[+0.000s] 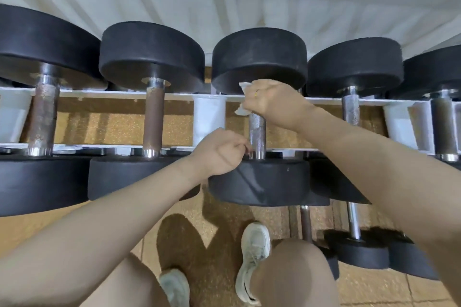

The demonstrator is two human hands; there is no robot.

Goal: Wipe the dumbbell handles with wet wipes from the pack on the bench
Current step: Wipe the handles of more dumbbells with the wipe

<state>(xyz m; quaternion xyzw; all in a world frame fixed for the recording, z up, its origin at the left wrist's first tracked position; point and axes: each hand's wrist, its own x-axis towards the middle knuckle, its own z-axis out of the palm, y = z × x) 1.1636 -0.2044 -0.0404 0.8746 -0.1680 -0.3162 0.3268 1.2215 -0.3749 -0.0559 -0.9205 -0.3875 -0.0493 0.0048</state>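
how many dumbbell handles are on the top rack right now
5: rusty far-left handle, brown handle, middle handle being wiped, chrome handle, far-right handle. More may lie outside view.

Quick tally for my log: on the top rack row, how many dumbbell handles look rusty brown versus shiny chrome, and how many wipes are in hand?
Rusty brown handles: 3
Shiny chrome handles: 2
Wipes: 1
Total: 6

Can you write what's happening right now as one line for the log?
right hand: grips wet wipe around middle dumbbell handle, far end | left hand: fingers at near end | rack: holds dumbbells
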